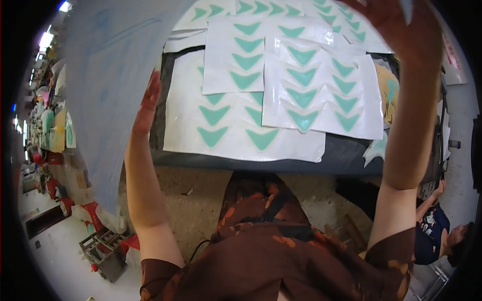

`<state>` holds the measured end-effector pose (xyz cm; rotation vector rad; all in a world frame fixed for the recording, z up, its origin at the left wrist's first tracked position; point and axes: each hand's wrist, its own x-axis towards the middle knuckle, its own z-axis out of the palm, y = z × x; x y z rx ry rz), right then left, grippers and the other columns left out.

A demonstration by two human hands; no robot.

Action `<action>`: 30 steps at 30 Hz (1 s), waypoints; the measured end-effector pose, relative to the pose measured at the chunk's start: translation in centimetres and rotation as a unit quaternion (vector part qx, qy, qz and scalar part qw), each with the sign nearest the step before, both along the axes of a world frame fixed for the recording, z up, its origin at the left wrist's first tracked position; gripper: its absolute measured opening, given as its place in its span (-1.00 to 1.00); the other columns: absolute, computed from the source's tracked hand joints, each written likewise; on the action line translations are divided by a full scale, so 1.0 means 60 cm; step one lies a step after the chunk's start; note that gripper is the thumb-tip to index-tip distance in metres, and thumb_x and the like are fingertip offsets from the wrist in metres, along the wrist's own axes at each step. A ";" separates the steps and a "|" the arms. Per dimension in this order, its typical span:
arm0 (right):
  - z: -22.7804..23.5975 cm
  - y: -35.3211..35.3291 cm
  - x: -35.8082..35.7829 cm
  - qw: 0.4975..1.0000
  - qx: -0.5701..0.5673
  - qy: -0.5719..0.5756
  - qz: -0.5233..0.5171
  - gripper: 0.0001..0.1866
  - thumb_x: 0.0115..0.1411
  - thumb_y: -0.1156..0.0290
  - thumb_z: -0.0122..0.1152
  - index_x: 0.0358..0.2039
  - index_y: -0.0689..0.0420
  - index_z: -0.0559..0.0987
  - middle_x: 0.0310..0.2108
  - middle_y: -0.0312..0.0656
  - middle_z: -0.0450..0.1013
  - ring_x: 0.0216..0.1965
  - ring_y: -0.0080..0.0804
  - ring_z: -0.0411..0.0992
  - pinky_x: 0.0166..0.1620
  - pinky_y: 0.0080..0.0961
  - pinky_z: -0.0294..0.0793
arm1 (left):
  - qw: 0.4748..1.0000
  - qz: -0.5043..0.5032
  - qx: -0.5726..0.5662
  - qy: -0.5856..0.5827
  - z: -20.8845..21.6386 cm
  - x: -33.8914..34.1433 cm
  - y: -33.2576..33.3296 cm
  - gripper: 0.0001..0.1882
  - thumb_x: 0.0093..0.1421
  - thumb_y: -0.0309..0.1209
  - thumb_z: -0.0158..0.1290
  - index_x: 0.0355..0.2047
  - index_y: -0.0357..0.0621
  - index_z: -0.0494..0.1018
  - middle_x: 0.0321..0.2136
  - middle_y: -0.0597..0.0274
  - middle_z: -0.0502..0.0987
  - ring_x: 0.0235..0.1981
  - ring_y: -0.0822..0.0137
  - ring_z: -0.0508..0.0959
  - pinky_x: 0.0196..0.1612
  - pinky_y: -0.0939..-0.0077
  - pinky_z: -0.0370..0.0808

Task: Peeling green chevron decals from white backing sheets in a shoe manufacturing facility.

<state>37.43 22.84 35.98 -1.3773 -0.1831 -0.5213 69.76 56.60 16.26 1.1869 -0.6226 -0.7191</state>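
Note:
A large translucent blue-grey sheet [113,75] hangs slantwise over the left side, its lower end narrowing towards the floor. My left hand [148,103] is upright at this sheet's right edge, seen from its side, with the fingers stretched out straight and seemingly resting against it. On the dark-topped table [221,163] lie several white sheets [321,118] bearing rows of mint-green arrowhead shapes [303,98], some overlapping. My right hand [401,27] is raised above the table's far right; its fingertips run out of the picture, so I cannot tell whether it holds anything.
Torn brown paper [386,93] lies by the table's right edge, near a crumpled white scrap [375,150]. Another person [434,226] sits at the lower right. Leftward on the floor are a grey crate-like stool [103,251] and red items; cluttered shelves [52,120] stand beyond.

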 end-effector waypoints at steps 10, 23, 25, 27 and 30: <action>-0.444 0.074 -0.028 0.894 0.270 0.316 -0.169 -0.69 0.06 0.48 0.05 -0.15 0.21 0.53 -0.30 -0.31 0.48 -0.23 -0.55 0.42 -0.10 -0.57 0.41 | 0.955 0.237 0.079 0.160 -0.164 -0.113 0.170 -0.54 0.08 -0.80 -0.05 0.00 -0.18 0.35 0.00 0.03 0.42 0.01 0.18 0.47 0.10 0.29 0.47; -0.545 0.108 -0.027 0.817 0.205 0.441 -0.311 -0.71 0.08 0.47 0.06 -0.16 0.15 0.55 -0.28 -0.31 0.46 -0.21 -0.53 0.40 -0.13 -0.60 0.38 | 0.948 0.220 0.192 0.126 -0.277 -0.205 0.212 -0.63 0.10 -0.75 0.06 -0.05 -0.33 0.40 -0.24 0.22 0.45 -0.22 0.44 0.45 -0.10 0.60 0.43; -0.541 0.095 0.002 0.825 0.117 0.454 -0.316 -0.71 0.10 0.45 0.06 -0.14 0.16 0.56 -0.26 -0.31 0.47 -0.18 -0.54 0.39 -0.11 -0.61 0.37 | 0.940 0.185 0.267 0.103 -0.271 -0.232 0.236 -0.64 0.11 -0.71 0.11 -0.05 -0.33 0.42 -0.33 0.32 0.43 -0.32 0.53 0.40 -0.21 0.69 0.40; -0.552 0.079 0.032 0.814 0.067 0.474 -0.330 -0.70 0.12 0.43 0.05 -0.12 0.17 0.56 -0.25 -0.32 0.47 -0.17 -0.56 0.39 -0.09 -0.61 0.37 | 0.935 0.083 0.334 0.086 -0.266 -0.263 0.257 -0.59 0.12 -0.65 0.13 0.02 -0.31 0.41 -0.32 0.33 0.43 -0.31 0.54 0.40 -0.21 0.70 0.40; -0.602 0.067 0.065 0.819 -0.053 0.445 -0.359 -0.69 0.10 0.44 0.10 -0.11 0.11 0.56 -0.24 -0.26 0.48 -0.18 -0.42 0.43 -0.06 -0.54 0.39 | 0.932 -0.095 0.330 0.118 -0.270 -0.296 0.283 -0.48 0.16 -0.57 0.13 0.15 -0.20 0.33 -0.13 0.18 0.48 -0.13 0.45 0.48 -0.03 0.59 0.43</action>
